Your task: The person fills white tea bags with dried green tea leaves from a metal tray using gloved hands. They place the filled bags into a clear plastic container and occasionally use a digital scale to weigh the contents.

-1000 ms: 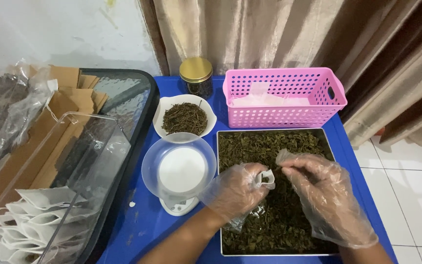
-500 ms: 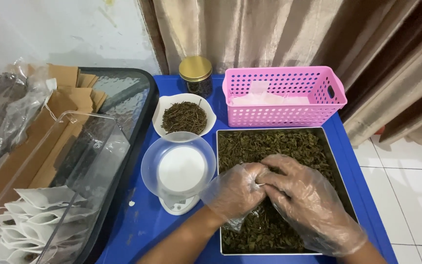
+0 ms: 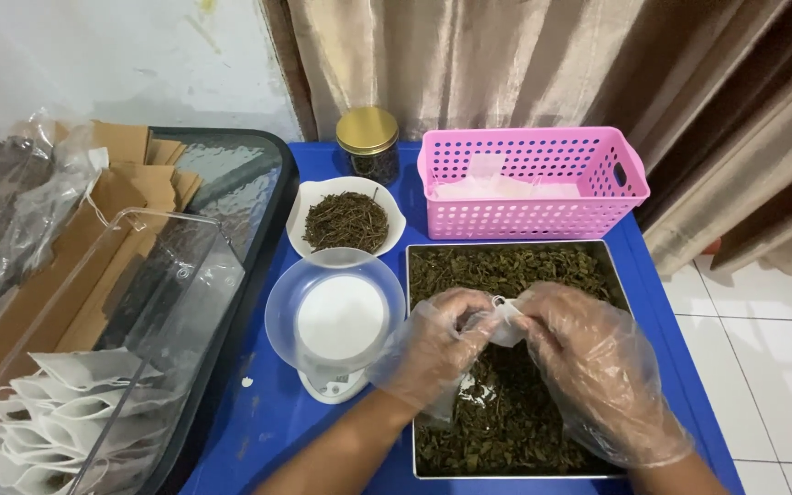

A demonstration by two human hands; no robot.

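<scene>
A small white filter bag (image 3: 504, 321) sits pinched between both gloved hands, just above the metal tray (image 3: 515, 246) of dried green leaves. Its long axis seems to run roughly left to right between the hands; which way its mouth faces I cannot tell. The left hand (image 3: 437, 346) curls its fingers around the bag's left edge, palm turned down. The right hand (image 3: 588, 353) arches over, fingertips gripping the right edge. Both forearms come in from the near edge. A clear bowl (image 3: 334, 307) rests on a scale beside the tray.
</scene>
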